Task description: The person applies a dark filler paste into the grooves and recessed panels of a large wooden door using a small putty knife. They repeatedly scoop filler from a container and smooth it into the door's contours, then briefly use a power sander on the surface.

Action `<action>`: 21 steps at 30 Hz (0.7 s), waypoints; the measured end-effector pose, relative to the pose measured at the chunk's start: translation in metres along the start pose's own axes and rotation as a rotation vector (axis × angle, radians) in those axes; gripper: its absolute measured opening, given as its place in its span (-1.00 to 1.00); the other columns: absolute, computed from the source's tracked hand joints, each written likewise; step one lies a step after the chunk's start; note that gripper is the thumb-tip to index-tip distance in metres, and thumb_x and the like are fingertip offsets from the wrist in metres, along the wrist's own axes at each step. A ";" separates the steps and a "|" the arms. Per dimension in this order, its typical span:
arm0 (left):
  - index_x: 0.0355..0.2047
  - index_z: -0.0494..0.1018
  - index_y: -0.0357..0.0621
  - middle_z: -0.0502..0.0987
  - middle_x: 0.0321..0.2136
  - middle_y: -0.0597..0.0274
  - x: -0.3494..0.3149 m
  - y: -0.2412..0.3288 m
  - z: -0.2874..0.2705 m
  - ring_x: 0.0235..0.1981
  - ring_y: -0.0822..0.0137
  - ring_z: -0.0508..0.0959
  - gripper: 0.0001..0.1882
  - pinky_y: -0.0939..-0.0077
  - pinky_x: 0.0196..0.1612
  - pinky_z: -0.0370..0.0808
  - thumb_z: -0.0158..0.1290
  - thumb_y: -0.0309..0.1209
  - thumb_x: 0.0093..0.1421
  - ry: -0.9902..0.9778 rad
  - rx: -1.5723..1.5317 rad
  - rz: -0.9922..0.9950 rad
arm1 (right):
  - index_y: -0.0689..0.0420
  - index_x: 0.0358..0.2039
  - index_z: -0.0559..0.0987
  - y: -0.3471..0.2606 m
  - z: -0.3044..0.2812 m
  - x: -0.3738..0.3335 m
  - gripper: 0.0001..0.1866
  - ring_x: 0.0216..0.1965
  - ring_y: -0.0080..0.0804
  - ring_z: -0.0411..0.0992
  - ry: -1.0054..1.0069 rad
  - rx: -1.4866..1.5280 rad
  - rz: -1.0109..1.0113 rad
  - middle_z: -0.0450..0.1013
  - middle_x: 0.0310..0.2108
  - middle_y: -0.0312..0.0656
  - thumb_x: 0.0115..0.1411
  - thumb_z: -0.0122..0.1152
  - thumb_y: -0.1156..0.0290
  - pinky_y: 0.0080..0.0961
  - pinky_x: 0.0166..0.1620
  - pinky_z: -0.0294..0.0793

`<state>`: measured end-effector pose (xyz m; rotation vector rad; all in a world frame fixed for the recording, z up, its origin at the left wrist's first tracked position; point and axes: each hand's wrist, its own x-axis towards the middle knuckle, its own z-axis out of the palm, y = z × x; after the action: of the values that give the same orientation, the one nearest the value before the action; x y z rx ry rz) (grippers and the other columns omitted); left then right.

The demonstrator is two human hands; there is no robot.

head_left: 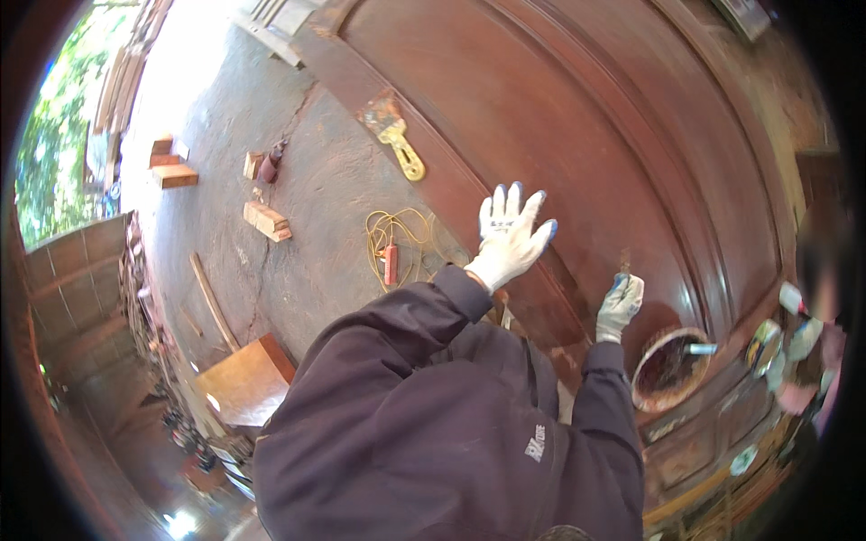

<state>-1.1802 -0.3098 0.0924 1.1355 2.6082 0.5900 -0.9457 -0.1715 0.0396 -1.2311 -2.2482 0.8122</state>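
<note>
Both hands wear white work gloves over a large reddish-brown panelled door (550,135) lying flat. My left hand (507,239) is open, fingers spread, over the door's left frame rail; whether the palm presses on it I cannot tell. My right hand (620,307) is closed around a small tool with a brownish tip (625,261) pointing at the panel; its handle is hidden in the glove. Just right of it, a round basin (642,388) with dark contents stands on the door, a pale-ended stick (700,349) across its rim. A yellow-handled scraper (403,149) with a stained blade lies on the door's left edge.
On the concrete floor (316,207) lie a coiled yellow cord (372,239) with a red power strip (391,263), wood blocks (267,222), a dark red bottle (270,164) and a wooden box (244,383). A person (823,261) is at the right edge, near several containers.
</note>
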 end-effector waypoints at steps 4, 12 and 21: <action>0.30 0.25 0.04 0.13 0.32 -0.28 0.069 -0.008 0.012 0.37 -0.27 0.04 -0.35 -0.13 0.38 -0.11 -0.04 0.03 0.27 0.093 -0.108 -0.229 | 0.23 -0.26 0.52 -0.021 0.057 0.057 -0.80 -0.27 0.04 0.43 0.284 -0.340 0.078 0.43 -0.34 0.03 0.37 -0.01 0.39 -0.08 -0.18 0.40; 0.38 0.15 0.14 -0.04 0.40 -0.26 0.113 -0.016 0.057 0.44 -0.15 -0.06 -0.32 -0.18 0.42 -0.25 -0.10 0.01 0.30 0.155 0.031 -0.271 | 0.28 -0.22 0.50 -0.006 0.063 0.040 -0.79 -0.22 0.01 0.46 0.184 -0.277 0.016 0.45 -0.29 0.05 0.38 -0.09 0.45 -0.15 -0.13 0.45; 0.38 0.16 0.16 -0.01 0.39 -0.23 0.122 -0.009 0.062 0.44 -0.13 -0.05 -0.31 -0.17 0.42 -0.22 -0.07 0.03 0.28 0.190 0.052 -0.275 | 0.29 -0.24 0.49 0.006 0.064 0.047 -0.76 -0.29 -0.08 0.44 0.207 -0.205 -0.009 0.43 -0.31 0.02 0.41 -0.12 0.41 -0.22 -0.16 0.45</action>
<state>-1.2455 -0.2084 0.0265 0.7450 2.8890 0.5973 -1.0059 -0.1461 -0.0059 -1.3291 -2.2062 0.4356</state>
